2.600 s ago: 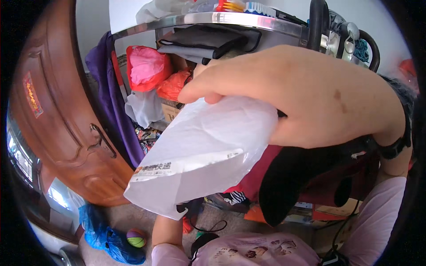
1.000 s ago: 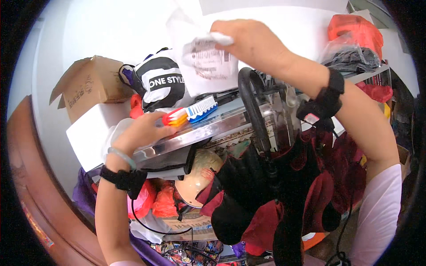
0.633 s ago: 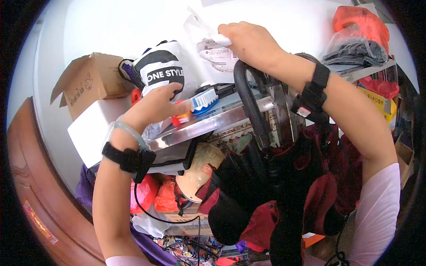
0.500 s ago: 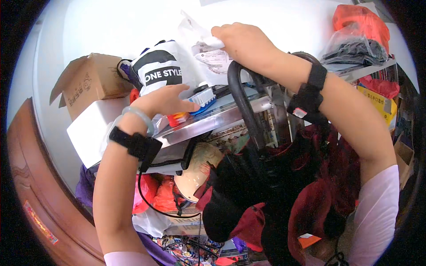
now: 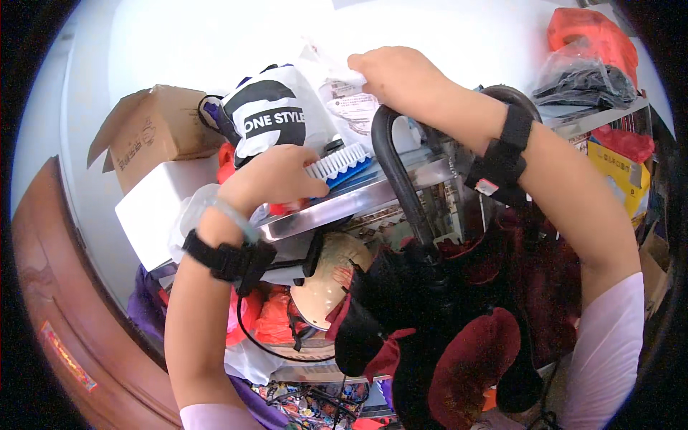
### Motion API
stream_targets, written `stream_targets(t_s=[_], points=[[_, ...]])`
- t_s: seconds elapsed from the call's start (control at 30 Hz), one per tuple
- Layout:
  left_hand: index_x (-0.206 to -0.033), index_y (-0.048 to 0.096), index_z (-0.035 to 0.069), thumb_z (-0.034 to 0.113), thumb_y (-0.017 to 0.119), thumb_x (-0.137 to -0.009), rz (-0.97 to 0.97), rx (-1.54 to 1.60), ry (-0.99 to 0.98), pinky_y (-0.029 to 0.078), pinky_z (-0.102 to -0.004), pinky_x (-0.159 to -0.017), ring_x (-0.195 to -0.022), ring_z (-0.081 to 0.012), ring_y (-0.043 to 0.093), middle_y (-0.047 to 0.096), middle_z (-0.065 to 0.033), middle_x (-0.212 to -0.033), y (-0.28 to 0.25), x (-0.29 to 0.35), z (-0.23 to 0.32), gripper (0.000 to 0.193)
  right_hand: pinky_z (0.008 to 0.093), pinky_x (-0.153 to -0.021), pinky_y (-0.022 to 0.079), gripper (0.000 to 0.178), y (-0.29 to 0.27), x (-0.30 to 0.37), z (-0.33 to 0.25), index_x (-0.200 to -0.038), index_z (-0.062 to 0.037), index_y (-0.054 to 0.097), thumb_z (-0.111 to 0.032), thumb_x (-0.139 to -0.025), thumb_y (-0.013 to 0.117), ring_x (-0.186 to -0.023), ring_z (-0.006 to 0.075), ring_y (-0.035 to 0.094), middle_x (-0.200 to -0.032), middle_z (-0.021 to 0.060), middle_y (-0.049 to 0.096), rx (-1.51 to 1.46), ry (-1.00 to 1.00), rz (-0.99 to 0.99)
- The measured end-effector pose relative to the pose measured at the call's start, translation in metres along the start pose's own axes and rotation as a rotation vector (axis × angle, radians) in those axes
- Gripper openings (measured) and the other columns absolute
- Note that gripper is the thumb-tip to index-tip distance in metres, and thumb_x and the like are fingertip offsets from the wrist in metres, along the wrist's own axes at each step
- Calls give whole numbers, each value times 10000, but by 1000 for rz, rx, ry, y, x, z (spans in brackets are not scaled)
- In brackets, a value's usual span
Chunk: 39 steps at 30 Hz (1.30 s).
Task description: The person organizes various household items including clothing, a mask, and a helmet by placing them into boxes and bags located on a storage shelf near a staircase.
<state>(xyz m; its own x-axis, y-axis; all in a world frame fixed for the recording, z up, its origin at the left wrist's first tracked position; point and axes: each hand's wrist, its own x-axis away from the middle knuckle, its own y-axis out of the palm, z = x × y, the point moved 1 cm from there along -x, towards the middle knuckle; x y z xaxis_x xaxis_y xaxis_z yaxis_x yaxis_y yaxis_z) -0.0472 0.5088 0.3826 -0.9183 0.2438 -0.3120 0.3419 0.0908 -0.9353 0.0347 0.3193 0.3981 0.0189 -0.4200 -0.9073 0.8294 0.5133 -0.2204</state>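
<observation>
Hands both up on a cluttered metal shelf (image 5: 373, 197). Left hand (image 5: 269, 179) is curled around a scrub brush (image 5: 335, 162) with white bristles and a blue body, fingers closed over its near end; the brush lies on the shelf top, just behind the front edge. Right hand (image 5: 390, 72) is farther back and higher, fingertips pinched on the top of a white plastic bag (image 5: 344, 107) that stands at the rear of the shelf against the wall. Both wrists carry black straps. Just left of that bag, touching it, sits a black-and-white bag (image 5: 269, 118). Further left, a brown cardboard box (image 5: 147, 132) rests on a white foam box (image 5: 154, 204). A black curved handle (image 5: 390, 165) rises in front of the shelf edge between the two arms, with dark red and black fabric (image 5: 459, 322) bunched below it. Under the shelf, a tan helmet (image 5: 330, 276) and orange bags (image 5: 269, 319). Brown wooden door (image 5: 64, 322) at far left. Top right, an orange bag (image 5: 591, 36) over dark folded stuff in clear plastic (image 5: 580, 79).
</observation>
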Motion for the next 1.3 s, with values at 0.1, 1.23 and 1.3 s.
stream_targets(t_s=[0.1,1.23,1.3], points=[[-897,583,-54,326,645,-661,124,44,22,482,-339,-593,-582,-267,611,606,-181,-674,-5,28,5,452,419,-703,446,205,-5,-3,-2,-890,-43,504,-104,-716,595,-820,331,561,-786,156,582,0,-20,5],[-783,559,-8,247,597,-785,1053,536,-140,338,-204,-541,-603,-46,420,501,2,-645,-6,152,-111,258,414,-593,492,125,-13,-24,-27,-849,-44,555,-91,-759,480,-714,313,615,-732,152,611,247,-30,192],[-777,566,-12,245,606,-771,1014,519,-118,355,-217,-556,-601,-61,432,518,-10,-644,-7,146,-106,260,415,-593,490,130,-23,-27,-25,-855,-49,557,-93,-758,482,-711,312,615,-733,153,612,242,-6,220]])
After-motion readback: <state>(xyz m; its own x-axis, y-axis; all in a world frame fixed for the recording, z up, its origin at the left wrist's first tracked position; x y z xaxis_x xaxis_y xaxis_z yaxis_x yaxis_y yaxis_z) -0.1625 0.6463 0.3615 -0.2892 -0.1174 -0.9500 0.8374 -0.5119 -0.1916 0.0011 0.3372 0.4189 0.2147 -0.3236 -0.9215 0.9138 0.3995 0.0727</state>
